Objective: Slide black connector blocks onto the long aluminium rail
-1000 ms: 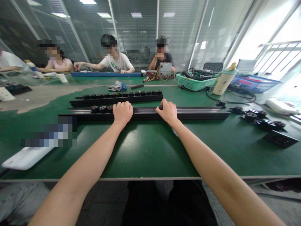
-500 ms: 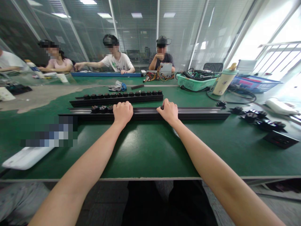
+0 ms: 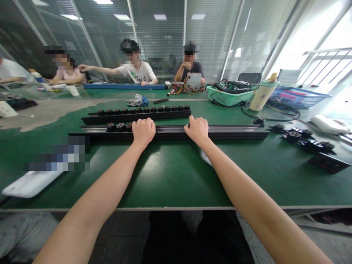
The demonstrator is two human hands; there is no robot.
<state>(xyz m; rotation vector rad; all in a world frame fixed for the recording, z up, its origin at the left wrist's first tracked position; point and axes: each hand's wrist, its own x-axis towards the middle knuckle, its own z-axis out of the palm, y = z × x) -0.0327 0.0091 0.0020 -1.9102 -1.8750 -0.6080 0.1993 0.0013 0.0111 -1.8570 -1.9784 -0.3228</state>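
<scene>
A long black metal rail [image 3: 236, 135] with a silvery inner channel lies across the table before me. My left hand [image 3: 143, 131] is closed over its middle, right beside a few small black socket-like modules [image 3: 120, 127] seated in the channel; its palm may cover more of them. Farther right, my right hand [image 3: 198, 128] is closed over the same rail. A bit of a small dark piece peeks out by its thumb, the rest hidden under the fingers. Behind lies a second black rail [image 3: 137, 116], lined with several such modules.
Loose black modules [image 3: 293, 135] and a flat black plate [image 3: 328, 162] lie at the right. Behind them stand a green basket [image 3: 229, 96] of cables, a bottle [image 3: 262, 96] and a blue basket [image 3: 302, 97]. A white object [image 3: 30, 183] lies front left. People sit across the table.
My right hand has shifted very slightly, and less of the dark piece shows by its thumb. My left hand stays put. Across the table, a person's arm reaches farther left.
</scene>
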